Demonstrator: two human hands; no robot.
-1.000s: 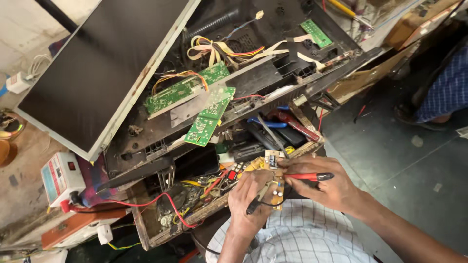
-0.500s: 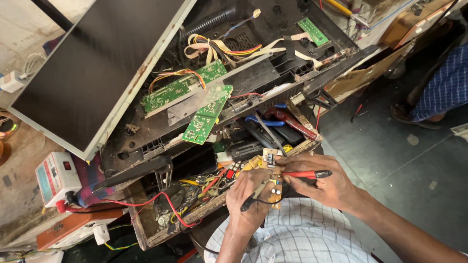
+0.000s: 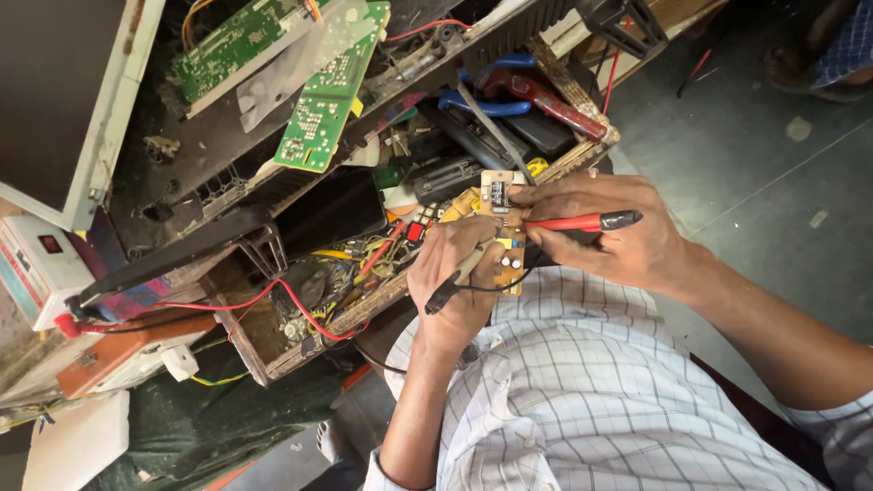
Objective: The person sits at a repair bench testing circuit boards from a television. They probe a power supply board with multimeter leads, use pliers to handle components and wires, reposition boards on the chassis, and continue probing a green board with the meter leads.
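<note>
A small tan circuit board (image 3: pixel 503 223) is held upright between both hands over my lap. My left hand (image 3: pixel 455 282) grips the board's lower edge together with a black test probe (image 3: pixel 447 293) that points down-left. My right hand (image 3: pixel 609 238) pinches a red test probe (image 3: pixel 582 221) with a black cap, its tip laid against the board's face. A thin black lead runs from the black probe down past my checked shirt (image 3: pixel 591 400).
A wooden crate (image 3: pixel 355 314) of wires and parts sits left of the hands. Green circuit boards (image 3: pixel 323 100) lie above on a dark chassis. Blue-handled pliers (image 3: pixel 491 105) and a red tool (image 3: pixel 546 100) rest at the crate's top. A white box (image 3: pixel 36 268) stands far left.
The view has come much closer to the hands and board. The red probe stays on the board and both grips are the same.
</note>
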